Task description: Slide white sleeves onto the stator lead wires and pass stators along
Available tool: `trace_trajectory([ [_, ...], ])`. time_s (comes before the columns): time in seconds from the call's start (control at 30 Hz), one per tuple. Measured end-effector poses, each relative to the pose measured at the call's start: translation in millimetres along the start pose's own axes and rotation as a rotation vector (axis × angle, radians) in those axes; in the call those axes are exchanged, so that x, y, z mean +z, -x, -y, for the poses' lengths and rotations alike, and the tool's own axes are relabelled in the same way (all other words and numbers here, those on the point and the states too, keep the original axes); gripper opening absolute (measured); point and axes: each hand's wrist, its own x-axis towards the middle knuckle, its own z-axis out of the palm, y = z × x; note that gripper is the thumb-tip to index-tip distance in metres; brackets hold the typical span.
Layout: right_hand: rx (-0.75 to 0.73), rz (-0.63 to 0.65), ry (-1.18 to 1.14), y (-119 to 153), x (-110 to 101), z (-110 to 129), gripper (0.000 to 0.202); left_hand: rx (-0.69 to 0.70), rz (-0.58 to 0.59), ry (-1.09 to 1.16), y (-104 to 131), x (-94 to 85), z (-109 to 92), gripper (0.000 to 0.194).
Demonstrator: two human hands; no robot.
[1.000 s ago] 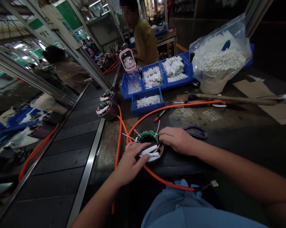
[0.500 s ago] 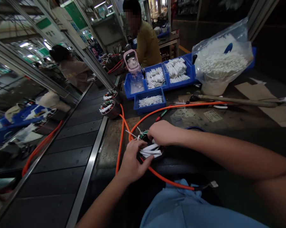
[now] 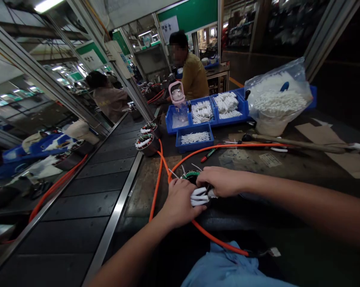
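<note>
A round dark housing (image 3: 209, 202) sits on the bench before me, a green circuit board (image 3: 193, 174) along its far rim. White-sleeved wires (image 3: 199, 197) bunch at its near side, and thin white cable ties (image 3: 184, 170) stick up behind. My left hand (image 3: 181, 200) is curled around the housing's left side, thumb along the near edge by the sleeves. Fingers bent and pressed together, my right hand (image 3: 220, 181) works at the housing's right rim; its fingertips hide what they pinch. A whitish piece (image 3: 212, 194) shows just under them.
An orange cable (image 3: 218, 239) runs from beneath the housing toward my lap. Behind stand blue bins (image 3: 194, 146) of white ties and sleeves, a bagged bucket (image 3: 271, 126) and red-green pliers (image 3: 208, 155). Left is a conveyor (image 3: 93, 195) carrying similar units (image 3: 146, 146). Two people sit beyond.
My right hand has shifted from the housing's far side toward its right rim. My left hand has closed further over the sleeved wires. The camera view has tilted and moved.
</note>
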Motion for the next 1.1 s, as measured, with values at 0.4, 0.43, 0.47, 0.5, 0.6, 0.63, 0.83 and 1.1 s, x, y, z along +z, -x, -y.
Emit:
trace_trajectory([
  [0.4,0.009,-0.057,-0.06,-4,7,-5,0.031,-0.116,0.047,0.027,-6,2.6,-2,0.031],
  [0.43,0.005,-0.061,-0.062,-5,7,-6,0.032,-0.115,0.047,0.027,-6,2.7,-2,0.032],
  [0.47,-0.003,-0.057,-0.06,-6,7,-7,0.032,-0.114,0.048,0.03,-6,2.5,-2,0.035],
  [0.5,-0.012,-0.048,-0.055,-6,6,-7,0.033,-0.111,0.051,0.036,-6,1.9,-2,0.038],
  [0.6,-0.01,-0.014,-0.004,-7,2,-6,0.035,-0.095,0.105,0.036,-8,-1.5,-2,0.041],
  [0.63,0.002,-0.004,0.028,-8,1,-5,0.033,-0.088,0.14,0.027,-9,-2.9,-2,0.037],
  [0.83,-0.072,0.044,0.123,-9,0,-7,0.021,-0.124,0.228,0.012,-15,-6.0,-4,0.026],
  [1.1,-0.054,0.075,0.071,-12,3,-14,0.021,-0.149,0.254,-0.007,-18,-8.4,-7,0.03],
])
